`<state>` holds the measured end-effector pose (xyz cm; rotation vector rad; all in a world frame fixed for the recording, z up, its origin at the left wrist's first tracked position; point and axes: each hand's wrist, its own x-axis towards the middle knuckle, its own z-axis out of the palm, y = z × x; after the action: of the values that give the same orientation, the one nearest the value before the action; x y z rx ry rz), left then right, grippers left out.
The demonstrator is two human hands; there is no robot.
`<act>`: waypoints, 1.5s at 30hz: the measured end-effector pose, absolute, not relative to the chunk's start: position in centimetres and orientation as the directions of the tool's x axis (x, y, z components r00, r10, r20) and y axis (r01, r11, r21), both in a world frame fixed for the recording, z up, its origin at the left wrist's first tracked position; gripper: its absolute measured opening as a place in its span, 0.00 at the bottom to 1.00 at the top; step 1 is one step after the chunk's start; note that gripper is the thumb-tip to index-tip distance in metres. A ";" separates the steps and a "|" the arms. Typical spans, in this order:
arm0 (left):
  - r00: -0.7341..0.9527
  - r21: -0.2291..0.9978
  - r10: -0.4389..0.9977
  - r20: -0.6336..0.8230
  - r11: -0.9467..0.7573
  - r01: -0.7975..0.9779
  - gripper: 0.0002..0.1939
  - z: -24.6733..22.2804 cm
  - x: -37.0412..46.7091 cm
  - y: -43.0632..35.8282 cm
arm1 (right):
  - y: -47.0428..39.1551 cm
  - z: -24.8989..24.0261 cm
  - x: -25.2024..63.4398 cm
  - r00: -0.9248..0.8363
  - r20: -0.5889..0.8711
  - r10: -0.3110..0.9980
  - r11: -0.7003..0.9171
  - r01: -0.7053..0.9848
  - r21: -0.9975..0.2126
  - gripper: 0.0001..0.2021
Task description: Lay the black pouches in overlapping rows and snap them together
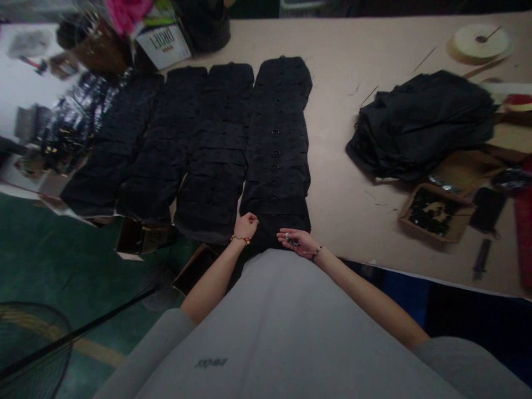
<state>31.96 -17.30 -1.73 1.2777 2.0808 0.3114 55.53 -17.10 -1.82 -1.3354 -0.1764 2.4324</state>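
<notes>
Overlapping black fabric pieces with small rings run in a column down the table in front of me. At its near end, my left hand is closed in a pinch over the left edge; what it holds, if anything, is too small to name. My right hand is turned palm up beside the column's lower right corner, with small dark metallic parts lying in it. More black fabric columns lie side by side to the left.
A heap of black fabric lies on the right of the table, near an open box of small dark parts. A tape roll is at the back right. Open cartons and a fan stand below left.
</notes>
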 end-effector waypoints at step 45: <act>0.473 0.628 0.842 -0.259 -0.225 0.745 0.13 -0.6 40.7 -15.6 | -16.8 -3.1 57.7 -0.140 -0.732 0.667 -0.743 -0.187 -0.642 0.09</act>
<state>40.75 -15.61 -0.58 2.0109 1.3125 0.1749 57.74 -16.81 -3.11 -1.5611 -0.5455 1.9345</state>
